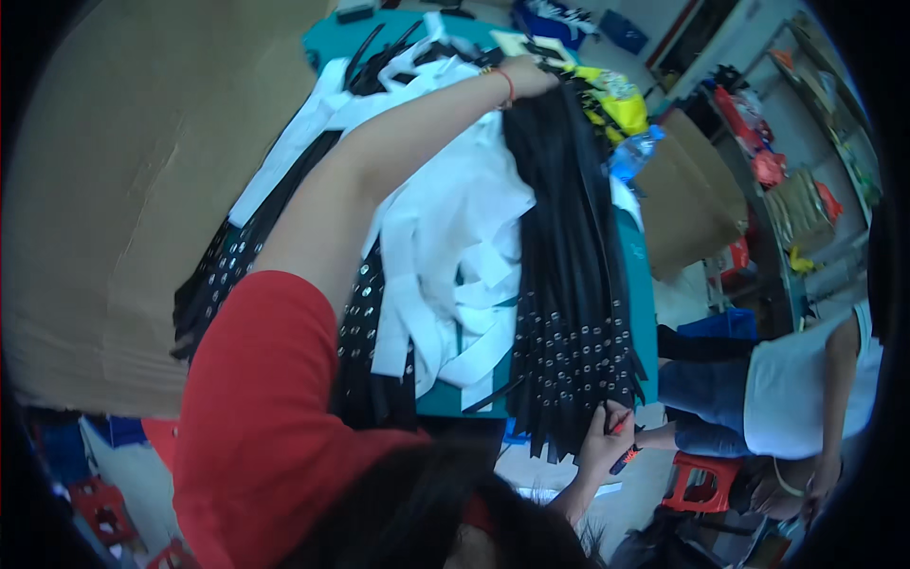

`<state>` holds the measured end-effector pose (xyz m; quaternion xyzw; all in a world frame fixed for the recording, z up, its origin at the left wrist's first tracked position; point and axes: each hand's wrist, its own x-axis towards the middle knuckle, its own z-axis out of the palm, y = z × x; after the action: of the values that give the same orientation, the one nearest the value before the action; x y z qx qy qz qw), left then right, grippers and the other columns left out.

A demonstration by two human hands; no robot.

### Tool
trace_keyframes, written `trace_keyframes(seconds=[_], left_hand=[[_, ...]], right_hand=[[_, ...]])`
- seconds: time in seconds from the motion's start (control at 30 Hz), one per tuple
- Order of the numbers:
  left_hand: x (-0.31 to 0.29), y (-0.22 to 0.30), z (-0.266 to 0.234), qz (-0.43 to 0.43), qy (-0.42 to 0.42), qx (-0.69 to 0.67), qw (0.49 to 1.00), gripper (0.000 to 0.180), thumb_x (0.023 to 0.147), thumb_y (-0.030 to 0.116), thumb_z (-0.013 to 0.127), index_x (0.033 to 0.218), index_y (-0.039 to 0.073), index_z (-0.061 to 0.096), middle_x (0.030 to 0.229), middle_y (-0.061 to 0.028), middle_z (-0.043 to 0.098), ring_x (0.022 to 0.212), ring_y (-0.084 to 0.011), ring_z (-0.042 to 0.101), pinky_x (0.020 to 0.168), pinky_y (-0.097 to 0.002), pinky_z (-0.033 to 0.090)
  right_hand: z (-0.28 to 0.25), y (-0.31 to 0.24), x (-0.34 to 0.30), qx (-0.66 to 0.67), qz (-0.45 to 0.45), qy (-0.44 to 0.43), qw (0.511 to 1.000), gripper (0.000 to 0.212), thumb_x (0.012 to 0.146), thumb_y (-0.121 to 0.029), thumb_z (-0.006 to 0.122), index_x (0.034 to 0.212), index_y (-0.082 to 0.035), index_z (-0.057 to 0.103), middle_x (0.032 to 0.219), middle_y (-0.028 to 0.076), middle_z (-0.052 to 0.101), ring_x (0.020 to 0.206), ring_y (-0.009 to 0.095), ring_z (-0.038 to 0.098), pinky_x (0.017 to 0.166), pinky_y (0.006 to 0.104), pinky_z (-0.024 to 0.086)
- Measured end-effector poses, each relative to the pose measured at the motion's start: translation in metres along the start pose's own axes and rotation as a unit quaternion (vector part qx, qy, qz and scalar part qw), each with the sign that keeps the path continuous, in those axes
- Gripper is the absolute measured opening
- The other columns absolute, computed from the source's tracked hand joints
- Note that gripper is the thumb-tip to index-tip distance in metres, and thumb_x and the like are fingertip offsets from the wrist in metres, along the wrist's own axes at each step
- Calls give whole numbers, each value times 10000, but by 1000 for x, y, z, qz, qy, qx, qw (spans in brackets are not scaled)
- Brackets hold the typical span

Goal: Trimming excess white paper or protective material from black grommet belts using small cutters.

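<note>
A thick bundle of black belts [564, 209] with rows of metal eyelets at the near end lies lengthwise on the green table [643, 313]. My left arm reaches across to the far end, where my left hand [528, 78] is closed over the tops of the belts; its fingertips are partly hidden. At the near end, my right hand [607, 438] pinches a belt tip by the table edge. A small red item shows at its fingers, too small to name. White strips [450, 218] lie heaped left of the bundle. More eyeleted black belts [232, 261] lie farther left.
Brown cardboard [123, 190] fills the left side. Beyond the bundle are a yellow bag [616, 100] and a clear plastic bottle [637, 152]. A person in a white top [796, 389] is at the right, near a red stool [701, 482] and shelves [791, 190].
</note>
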<state>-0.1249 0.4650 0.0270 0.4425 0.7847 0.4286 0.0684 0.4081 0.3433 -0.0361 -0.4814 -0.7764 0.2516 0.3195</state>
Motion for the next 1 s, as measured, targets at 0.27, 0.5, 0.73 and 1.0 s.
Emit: trace_keyframes(seconds=[0.27,0.5,0.73,1.0], left_hand=[[-374,-104,-179,-176,-139,347,911,436,614,249,763,936,12,590,988,-196,539,963,-341,523,853,-393,437],[-542,-124,-197,-197,61,206,957,516,597,233,792,996,29,536,1054,-156,466,1000,-310,449,871,-362,397],[-590,-129,-175,-128,94,185,970,257,672,130,717,877,47,586,992,-106,467,953,-287,447,839,-370,381],[-604,-133,-142,-213,107,-130,963,125,752,86,646,818,-15,614,893,-144,560,658,-244,605,624,-317,492]], right_hand=[[54,-37,-26,-64,-232,81,967,133,814,7,562,942,42,574,884,82,585,711,141,511,688,237,383],[187,-154,-114,331,-40,-286,898,188,846,-38,493,663,2,514,711,54,543,712,118,510,705,244,391],[274,-214,-214,426,130,-535,718,260,812,13,570,687,-55,352,958,227,598,817,244,626,712,336,533],[273,-198,-239,466,139,-542,685,296,764,87,574,677,-73,340,1047,267,560,953,277,599,783,357,521]])
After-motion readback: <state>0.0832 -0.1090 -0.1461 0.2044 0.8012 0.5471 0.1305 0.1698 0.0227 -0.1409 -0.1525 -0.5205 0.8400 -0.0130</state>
